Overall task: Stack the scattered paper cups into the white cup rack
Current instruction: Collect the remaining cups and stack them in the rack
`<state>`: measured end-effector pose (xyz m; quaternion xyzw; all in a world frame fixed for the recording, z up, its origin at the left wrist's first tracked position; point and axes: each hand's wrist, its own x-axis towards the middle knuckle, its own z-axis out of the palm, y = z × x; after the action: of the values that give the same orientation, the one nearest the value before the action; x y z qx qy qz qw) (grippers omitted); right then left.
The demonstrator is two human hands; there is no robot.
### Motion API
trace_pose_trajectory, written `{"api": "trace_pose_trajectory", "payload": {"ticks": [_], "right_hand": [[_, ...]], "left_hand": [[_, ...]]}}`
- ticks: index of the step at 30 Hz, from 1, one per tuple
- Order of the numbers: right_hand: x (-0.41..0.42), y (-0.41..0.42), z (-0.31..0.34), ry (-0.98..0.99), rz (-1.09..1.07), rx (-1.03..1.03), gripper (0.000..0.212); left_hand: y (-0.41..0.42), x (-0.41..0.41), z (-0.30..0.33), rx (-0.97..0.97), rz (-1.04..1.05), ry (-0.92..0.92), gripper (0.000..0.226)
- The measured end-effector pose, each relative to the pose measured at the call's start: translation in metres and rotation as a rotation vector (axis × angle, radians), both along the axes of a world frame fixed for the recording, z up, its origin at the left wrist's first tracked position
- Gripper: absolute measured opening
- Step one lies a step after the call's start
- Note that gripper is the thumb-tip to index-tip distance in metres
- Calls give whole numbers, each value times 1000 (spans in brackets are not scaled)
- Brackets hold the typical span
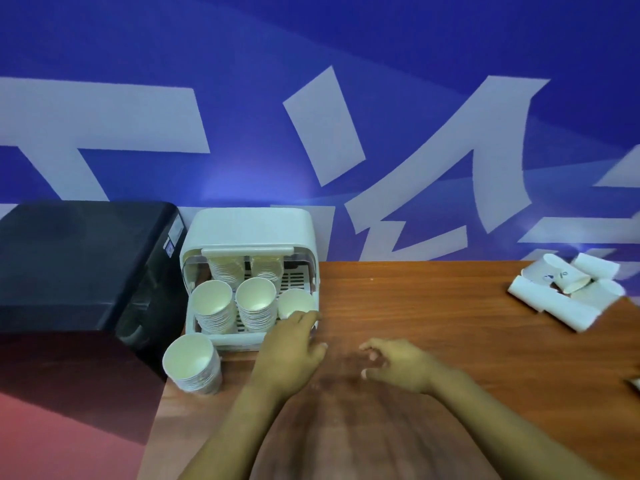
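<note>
The white cup rack point(249, 226) stands at the table's back left, its front open. Inside are several stacks of paper cups, two tall ones in front point(212, 306) point(256, 303) and a low cup point(294, 303) at the front right. My left hand point(294, 344) reaches to that low cup, fingertips at its rim; whether it grips the cup I cannot tell. My right hand point(394, 362) hovers over the table, fingers loosely curled, holding nothing. A separate stack of cups point(194, 363) stands on the table left of the rack's front. Scattered cups point(568, 289) lie on their sides at the far right.
A black appliance point(79, 265) fills the left side beside the rack. The wooden table point(433, 306) runs to a blue wall with large white lettering. A small dark object point(634, 383) shows at the right edge.
</note>
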<state>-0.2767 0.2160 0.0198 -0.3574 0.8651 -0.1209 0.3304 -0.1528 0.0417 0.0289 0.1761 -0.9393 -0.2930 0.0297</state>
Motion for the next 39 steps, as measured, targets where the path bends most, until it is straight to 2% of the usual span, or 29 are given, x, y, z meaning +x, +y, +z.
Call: {"api": "trace_pose_trajectory", "payload": {"ticks": [2,6,12,16,20,24,31,39], "right_hand": [[0,22,-1,2,-40,-12,51],[-15,59,13,24,-102,-67,49],[-44,125,28,3,-133,-130,45],[-73,203,26,6,-109,-117,46],[-108,286,17,-21,-173,-119,44],[-132,340,5,-48,-185,-87,44],[-151,368,-5,-81,-207,-138,42],[-187,403,-15,-47,-294,-97,42]], "left_hand": [[20,-4,-4,73,-65,-54,41],[55,-17,-1,4,-142,-93,36],[109,-46,12,-63,-130,-61,35],[178,-74,10,-78,-120,-98,36],[258,-107,7,-63,-152,-152,37],[312,-127,2,-73,-182,-186,37],[325,-151,4,-73,-137,-208,38],[356,-214,-12,-22,-228,-273,37]]}}
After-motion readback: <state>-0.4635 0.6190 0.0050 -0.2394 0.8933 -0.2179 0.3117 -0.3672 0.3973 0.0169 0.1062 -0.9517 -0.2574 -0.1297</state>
